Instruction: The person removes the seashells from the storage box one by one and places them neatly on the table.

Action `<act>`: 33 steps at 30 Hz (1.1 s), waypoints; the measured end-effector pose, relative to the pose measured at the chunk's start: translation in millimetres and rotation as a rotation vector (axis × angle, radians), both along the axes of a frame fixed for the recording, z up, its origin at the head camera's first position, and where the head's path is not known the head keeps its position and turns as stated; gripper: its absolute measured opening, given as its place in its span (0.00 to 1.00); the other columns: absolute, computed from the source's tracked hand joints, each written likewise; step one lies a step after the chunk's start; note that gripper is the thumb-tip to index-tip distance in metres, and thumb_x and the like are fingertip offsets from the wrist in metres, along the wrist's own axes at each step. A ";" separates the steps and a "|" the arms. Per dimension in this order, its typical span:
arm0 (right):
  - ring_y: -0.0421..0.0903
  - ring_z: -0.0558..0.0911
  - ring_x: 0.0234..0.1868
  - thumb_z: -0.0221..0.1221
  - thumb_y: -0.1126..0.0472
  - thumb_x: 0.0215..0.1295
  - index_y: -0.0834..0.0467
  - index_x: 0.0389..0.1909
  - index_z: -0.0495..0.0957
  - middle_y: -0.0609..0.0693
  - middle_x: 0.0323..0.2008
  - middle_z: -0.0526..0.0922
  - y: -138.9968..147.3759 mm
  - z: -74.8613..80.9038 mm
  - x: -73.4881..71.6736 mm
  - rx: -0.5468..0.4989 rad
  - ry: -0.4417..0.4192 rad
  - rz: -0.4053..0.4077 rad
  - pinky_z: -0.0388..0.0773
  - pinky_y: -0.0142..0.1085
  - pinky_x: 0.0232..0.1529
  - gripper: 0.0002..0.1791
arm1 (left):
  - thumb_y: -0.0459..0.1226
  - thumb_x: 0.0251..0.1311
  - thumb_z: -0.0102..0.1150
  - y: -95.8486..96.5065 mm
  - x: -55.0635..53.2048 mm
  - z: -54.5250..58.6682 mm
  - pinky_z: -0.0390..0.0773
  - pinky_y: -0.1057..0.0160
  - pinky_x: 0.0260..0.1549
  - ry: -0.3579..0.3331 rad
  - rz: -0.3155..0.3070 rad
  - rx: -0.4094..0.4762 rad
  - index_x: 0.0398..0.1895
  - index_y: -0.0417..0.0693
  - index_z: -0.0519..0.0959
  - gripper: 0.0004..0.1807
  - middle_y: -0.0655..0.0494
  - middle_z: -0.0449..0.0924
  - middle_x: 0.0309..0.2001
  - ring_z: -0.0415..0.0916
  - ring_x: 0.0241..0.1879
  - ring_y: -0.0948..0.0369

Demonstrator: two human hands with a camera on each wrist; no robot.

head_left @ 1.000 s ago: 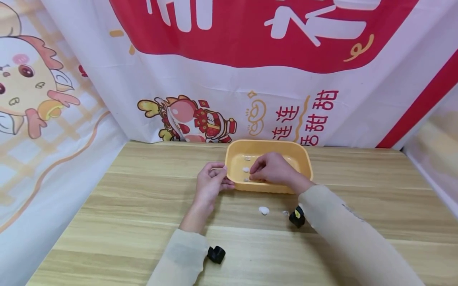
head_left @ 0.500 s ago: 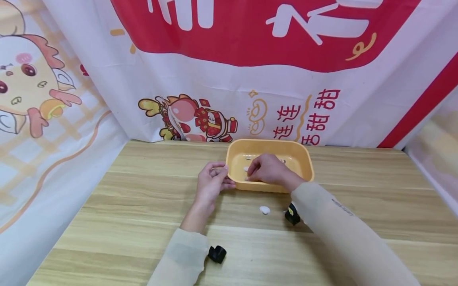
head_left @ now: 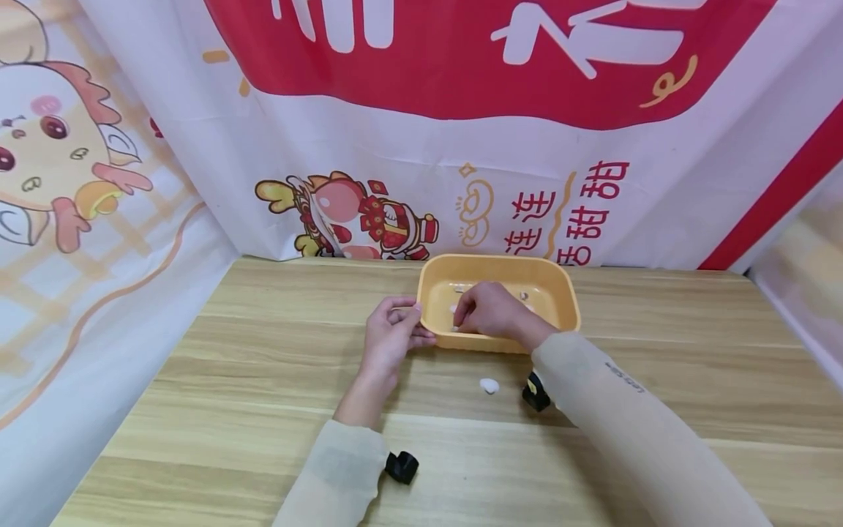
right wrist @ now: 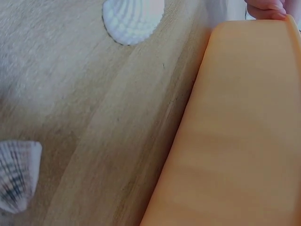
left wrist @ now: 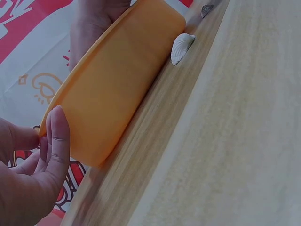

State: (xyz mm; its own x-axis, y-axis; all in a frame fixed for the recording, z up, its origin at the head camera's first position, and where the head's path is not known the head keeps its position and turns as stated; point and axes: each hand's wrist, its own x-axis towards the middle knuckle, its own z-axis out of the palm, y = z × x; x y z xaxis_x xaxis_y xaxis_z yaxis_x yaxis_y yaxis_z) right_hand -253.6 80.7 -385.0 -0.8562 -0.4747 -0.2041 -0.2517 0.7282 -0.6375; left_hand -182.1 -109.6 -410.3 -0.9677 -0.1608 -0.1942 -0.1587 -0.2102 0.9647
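Head view: I look down at a wooden surface (head_left: pixel 263 380). A yellow tub (head_left: pixel 520 269) stands near its far edge, long side toward the person, with a printed cloth (head_left: pixel 395 132) behind. The left hand (head_left: pixel 388 337) grips the tub's left end at the rim, I judge to stop it sliding. The right hand (head_left: pixel 490 311) reaches over the near wall, fingers bent down beside a small pale shell (head_left: pixel 456 329) on the tub floor; I cannot tell whether it grasps anything. Another little shell (head_left: pixel 524 296) lies farther right inside. A white shell (head_left: pixel 489 386) rests in front of the tub, probably left there for easy reach.

Left wrist view: the left hand pinches the rim, seemingly enough to steady the tub without lifting. Past the white shell lies a smaller striped shell (left wrist: pixel 206 10).

Right wrist view: I see the tub's outer wall, both outside shells, 2 in all, and left-hand fingertips at the far rim. The right hand is not shown.
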 end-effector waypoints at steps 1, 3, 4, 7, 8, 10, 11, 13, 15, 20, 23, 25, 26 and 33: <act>0.44 0.81 0.39 0.74 0.64 0.65 0.59 0.35 0.91 0.48 0.31 0.89 -0.3 -0.4 -0.4 0.001 0.007 0.003 0.79 0.32 0.42 0.02 | 0.32 0.78 0.59 0.0 -0.1 0.1 0.94 0.60 0.32 -0.001 0.002 0.000 0.60 0.38 0.77 0.13 0.42 0.84 0.40 0.86 0.26 0.58; 0.43 0.81 0.38 0.74 0.63 0.64 0.58 0.34 0.91 0.47 0.30 0.89 -0.9 -1.0 -1.2 0.003 0.017 0.009 0.79 0.31 0.42 0.02 | 0.32 0.79 0.59 -0.2 -0.2 0.1 0.94 0.59 0.32 -0.003 0.003 -0.001 0.60 0.39 0.77 0.12 0.42 0.83 0.40 0.85 0.26 0.58; 0.43 0.81 0.38 0.74 0.63 0.64 0.58 0.34 0.91 0.47 0.30 0.89 -1.1 -1.1 -1.7 0.002 0.017 0.011 0.79 0.31 0.42 0.02 | 0.32 0.79 0.59 -0.2 -0.3 0.3 0.94 0.59 0.32 -0.005 0.004 -0.001 0.60 0.39 0.77 0.12 0.43 0.83 0.40 0.86 0.26 0.58; 0.43 0.81 0.38 0.74 0.63 0.65 0.57 0.34 0.91 0.48 0.31 0.89 -1.4 -1.0 -2.2 -0.001 0.010 0.011 0.80 0.31 0.42 0.02 | 0.33 0.79 0.59 -0.4 -0.4 1.0 0.94 0.59 0.33 -0.008 0.004 -0.006 0.60 0.39 0.77 0.12 0.43 0.84 0.40 0.86 0.26 0.58; 0.43 0.82 0.38 0.73 0.63 0.66 0.57 0.34 0.91 0.48 0.31 0.89 -1.4 -0.9 -2.3 -0.001 0.010 0.012 0.80 0.32 0.42 0.02 | 0.33 0.79 0.59 -0.5 -0.6 1.1 0.94 0.59 0.33 -0.009 0.004 -0.007 0.60 0.39 0.77 0.12 0.43 0.84 0.40 0.86 0.26 0.58; 0.43 0.82 0.39 0.73 0.63 0.67 0.57 0.35 0.91 0.48 0.32 0.90 -1.5 -0.6 -2.3 0.000 0.007 0.015 0.81 0.32 0.43 0.02 | 0.33 0.79 0.59 -0.3 -0.7 1.8 0.94 0.59 0.33 -0.010 0.003 -0.009 0.60 0.39 0.77 0.13 0.42 0.84 0.41 0.86 0.26 0.58; 0.43 0.82 0.39 0.73 0.63 0.67 0.57 0.35 0.91 0.48 0.32 0.90 -1.5 -0.6 -2.1 0.003 0.010 0.016 0.81 0.32 0.43 0.02 | 0.33 0.79 0.59 -0.4 -0.7 1.8 0.94 0.60 0.33 -0.009 0.002 -0.009 0.60 0.39 0.77 0.13 0.41 0.84 0.41 0.86 0.26 0.58; 0.43 0.82 0.39 0.73 0.62 0.67 0.56 0.34 0.91 0.48 0.32 0.90 -1.6 -0.7 -2.3 0.007 0.011 0.020 0.82 0.32 0.44 0.02 | 0.33 0.79 0.60 -0.2 -0.7 1.8 0.94 0.60 0.32 -0.011 0.002 -0.006 0.61 0.39 0.77 0.13 0.41 0.84 0.41 0.86 0.26 0.58; 0.43 0.82 0.39 0.73 0.62 0.67 0.56 0.34 0.91 0.47 0.32 0.90 -1.8 -0.9 -2.4 0.007 0.011 0.023 0.82 0.32 0.44 0.02 | 0.33 0.79 0.60 -0.2 -0.6 1.6 0.94 0.60 0.32 -0.007 0.003 -0.001 0.61 0.38 0.77 0.13 0.41 0.84 0.41 0.86 0.26 0.58; 0.43 0.82 0.39 0.74 0.60 0.67 0.55 0.34 0.91 0.47 0.32 0.89 -1.4 -0.8 -2.6 -0.002 0.000 0.016 0.82 0.32 0.43 0.03 | 0.32 0.78 0.60 -0.2 -1.0 1.2 0.94 0.60 0.31 0.000 0.002 0.004 0.59 0.39 0.77 0.12 0.43 0.83 0.39 0.85 0.25 0.58; 0.44 0.82 0.39 0.74 0.58 0.67 0.54 0.34 0.91 0.47 0.33 0.89 -0.4 0.9 -1.8 -0.013 -0.017 0.000 0.81 0.33 0.44 0.04 | 0.33 0.78 0.60 -0.2 -0.9 1.2 0.94 0.60 0.32 -0.005 0.001 0.000 0.58 0.40 0.78 0.11 0.44 0.83 0.39 0.86 0.26 0.58; 0.44 0.82 0.39 0.75 0.58 0.66 0.53 0.35 0.91 0.47 0.33 0.89 0.6 2.6 -1.2 -0.031 -0.026 -0.009 0.82 0.33 0.43 0.04 | 0.33 0.79 0.60 -0.7 -1.0 0.9 0.94 0.59 0.33 -0.006 -0.001 -0.004 0.58 0.40 0.78 0.11 0.44 0.83 0.39 0.86 0.26 0.58; 0.44 0.83 0.39 0.75 0.57 0.66 0.53 0.35 0.90 0.47 0.33 0.90 1.1 3.5 -1.1 -0.042 -0.030 -0.012 0.82 0.33 0.43 0.04 | 0.33 0.79 0.60 -1.0 -1.0 0.6 0.94 0.59 0.33 -0.007 -0.002 -0.005 0.59 0.40 0.78 0.11 0.45 0.83 0.39 0.86 0.26 0.58; 0.45 0.84 0.39 0.76 0.57 0.64 0.53 0.36 0.90 0.48 0.35 0.90 10.2 13.5 1.5 -0.105 -0.019 -0.047 0.84 0.34 0.42 0.06 | 0.33 0.79 0.59 -0.7 -0.3 0.8 0.94 0.60 0.33 -0.003 -0.007 -0.010 0.60 0.39 0.77 0.13 0.43 0.84 0.41 0.85 0.26 0.58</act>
